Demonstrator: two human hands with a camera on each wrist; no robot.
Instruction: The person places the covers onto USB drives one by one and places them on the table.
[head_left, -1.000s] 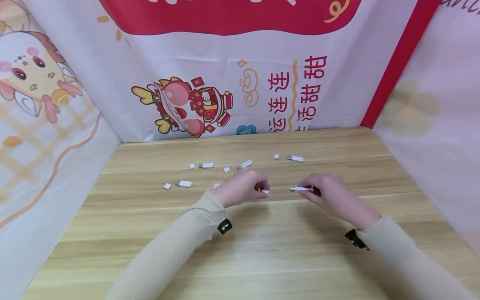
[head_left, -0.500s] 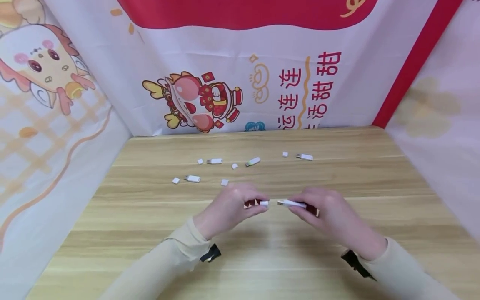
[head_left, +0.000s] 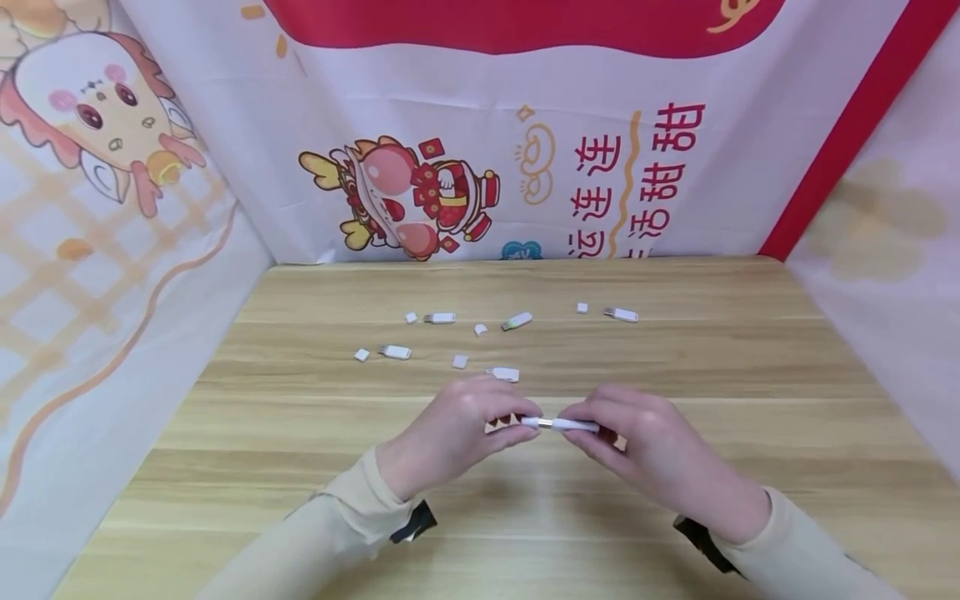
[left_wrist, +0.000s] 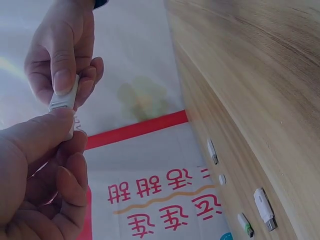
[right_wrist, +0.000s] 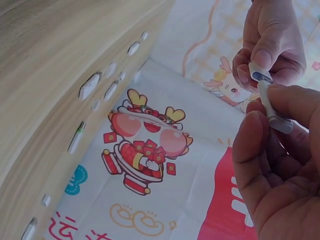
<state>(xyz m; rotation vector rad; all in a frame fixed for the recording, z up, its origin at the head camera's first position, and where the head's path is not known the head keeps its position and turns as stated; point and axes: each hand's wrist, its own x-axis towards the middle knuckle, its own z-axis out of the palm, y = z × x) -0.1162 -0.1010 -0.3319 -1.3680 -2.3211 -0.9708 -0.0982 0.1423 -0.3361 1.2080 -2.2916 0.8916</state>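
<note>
The right hand point(right_wrist: 286, 172) pinches a white USB stick point(right_wrist: 270, 107), its metal end at the mouth of a white cap point(right_wrist: 256, 69) pinched by the left hand point(right_wrist: 275, 40); beyond, more sticks point(right_wrist: 90, 86) and caps point(right_wrist: 46, 200) lie on the desk point(right_wrist: 50, 65) near a printed cloth point(right_wrist: 200, 165)

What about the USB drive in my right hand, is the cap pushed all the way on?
No, the head view shows the metal plug between the cap in the left hand and the drive.
</note>
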